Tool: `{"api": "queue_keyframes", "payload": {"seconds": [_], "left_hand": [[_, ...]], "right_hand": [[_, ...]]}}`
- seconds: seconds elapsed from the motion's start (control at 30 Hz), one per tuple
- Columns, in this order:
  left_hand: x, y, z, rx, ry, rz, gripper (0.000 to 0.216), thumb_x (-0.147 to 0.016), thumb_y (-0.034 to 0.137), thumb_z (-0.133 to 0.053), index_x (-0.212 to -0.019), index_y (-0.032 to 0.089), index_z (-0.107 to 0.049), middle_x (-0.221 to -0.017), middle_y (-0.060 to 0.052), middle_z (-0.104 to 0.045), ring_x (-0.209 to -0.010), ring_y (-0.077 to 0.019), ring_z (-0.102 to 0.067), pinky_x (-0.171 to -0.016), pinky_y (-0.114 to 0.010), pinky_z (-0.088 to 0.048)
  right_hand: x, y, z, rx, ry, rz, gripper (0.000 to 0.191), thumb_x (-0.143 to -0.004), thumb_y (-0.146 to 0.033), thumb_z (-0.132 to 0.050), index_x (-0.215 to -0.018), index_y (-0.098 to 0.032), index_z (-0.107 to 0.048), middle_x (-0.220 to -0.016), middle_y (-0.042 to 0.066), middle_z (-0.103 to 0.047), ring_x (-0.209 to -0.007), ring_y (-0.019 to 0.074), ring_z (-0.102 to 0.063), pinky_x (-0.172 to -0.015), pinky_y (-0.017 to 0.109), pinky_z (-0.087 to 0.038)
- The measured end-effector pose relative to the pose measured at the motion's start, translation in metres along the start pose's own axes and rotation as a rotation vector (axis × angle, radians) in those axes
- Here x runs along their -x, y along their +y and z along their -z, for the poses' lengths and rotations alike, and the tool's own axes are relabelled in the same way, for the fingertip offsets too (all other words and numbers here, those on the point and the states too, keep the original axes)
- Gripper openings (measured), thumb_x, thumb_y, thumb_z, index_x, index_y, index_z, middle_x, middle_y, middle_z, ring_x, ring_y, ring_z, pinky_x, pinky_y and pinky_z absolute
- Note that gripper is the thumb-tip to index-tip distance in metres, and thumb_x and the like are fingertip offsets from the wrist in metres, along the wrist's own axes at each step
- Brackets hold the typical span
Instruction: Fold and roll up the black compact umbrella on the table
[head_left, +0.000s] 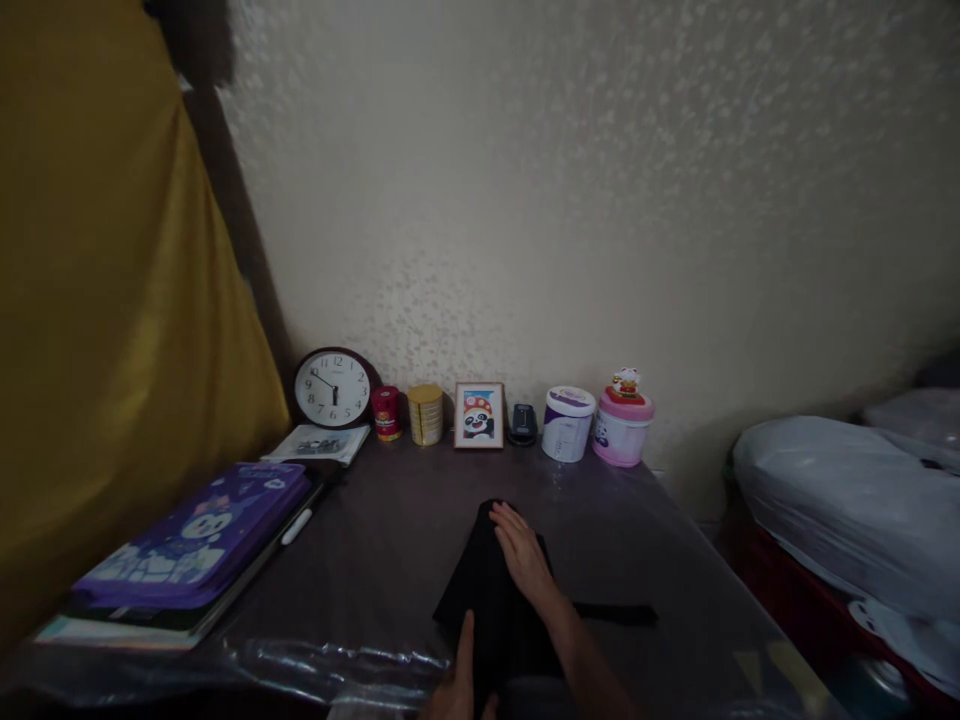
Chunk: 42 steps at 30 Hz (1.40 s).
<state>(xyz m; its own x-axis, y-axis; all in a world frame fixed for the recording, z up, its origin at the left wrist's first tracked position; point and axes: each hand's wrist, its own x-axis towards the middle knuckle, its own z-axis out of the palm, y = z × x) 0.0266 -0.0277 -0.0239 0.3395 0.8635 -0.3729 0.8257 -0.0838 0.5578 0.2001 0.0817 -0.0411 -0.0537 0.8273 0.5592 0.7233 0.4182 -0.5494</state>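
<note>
Black cloth (469, 575): lower centre of frame, on table (397, 530). Right hand (523, 560): palm down on cloth, fingers straight, unclenched. Left hand (454, 692): bottom edge, index finger extended, grip indeterminable.

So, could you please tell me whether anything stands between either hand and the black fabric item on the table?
Nothing visible does: the right hand lies directly on the black fabric item, and the left hand is at its near left part, with no other object seen between.

The bottom edge crops the left hand (454, 688), while the right hand (525, 562) covers some black fabric (478, 572).
</note>
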Motion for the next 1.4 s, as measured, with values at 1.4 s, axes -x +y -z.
{"api": "queue_keyframes", "payload": {"seconds": [1.4], "left_hand": [[-0.022,-0.03,-0.007,0.375,-0.028,-0.16,0.084,-0.07,0.034,-0.054,-0.139,0.017,-0.008,-0.121,-0.015,-0.054,-0.107,-0.0241,-0.054,-0.088,-0.035,-0.041]], "right_hand": [[0.055,-0.073,0.0,-0.045,-0.098,-0.06,0.02,-0.084,-0.029,-0.046,-0.086,-0.025,-0.066,-0.111,0.006,-0.061,-0.118,0.0241,-0.043,-0.099,0.054,-0.031]]}}
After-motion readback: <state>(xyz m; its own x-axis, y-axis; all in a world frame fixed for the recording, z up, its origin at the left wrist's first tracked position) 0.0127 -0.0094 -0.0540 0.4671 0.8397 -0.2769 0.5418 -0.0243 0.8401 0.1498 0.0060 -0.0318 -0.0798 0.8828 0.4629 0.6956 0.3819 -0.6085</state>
